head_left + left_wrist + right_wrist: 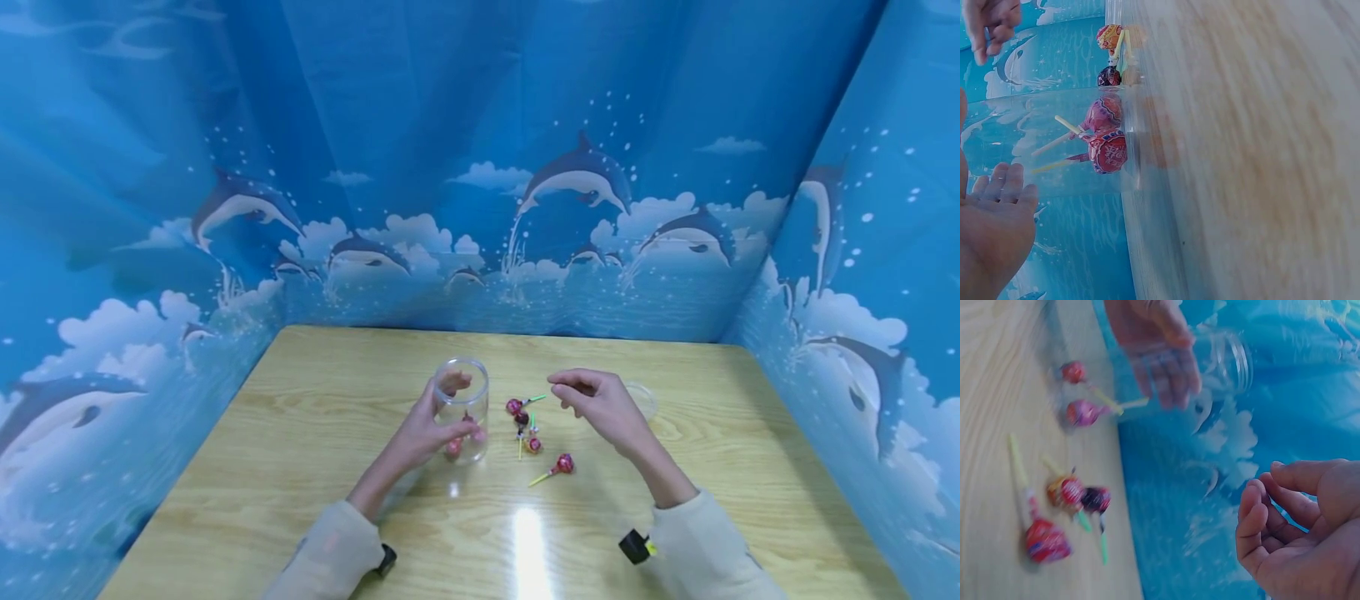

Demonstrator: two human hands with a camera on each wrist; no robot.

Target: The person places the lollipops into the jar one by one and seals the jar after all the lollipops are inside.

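My left hand grips a clear plastic jar round its side, fingers behind and thumb in front. The jar stands upright and has no lid on it. Inside, at its bottom, lie a red-wrapped lollipop and a pink-wrapped lollipop, their sticks leaning up. To the right of the jar my right hand hovers over the table, fingers loosely curled with nothing between them. Below and left of it lie several loose lollipops, among them a dark one, an orange one and a red one.
A clear round lid lies on the wooden table, partly behind my right hand. Blue dolphin-print curtains enclose the table's back and sides. Black wrist cameras sit at both sleeves.
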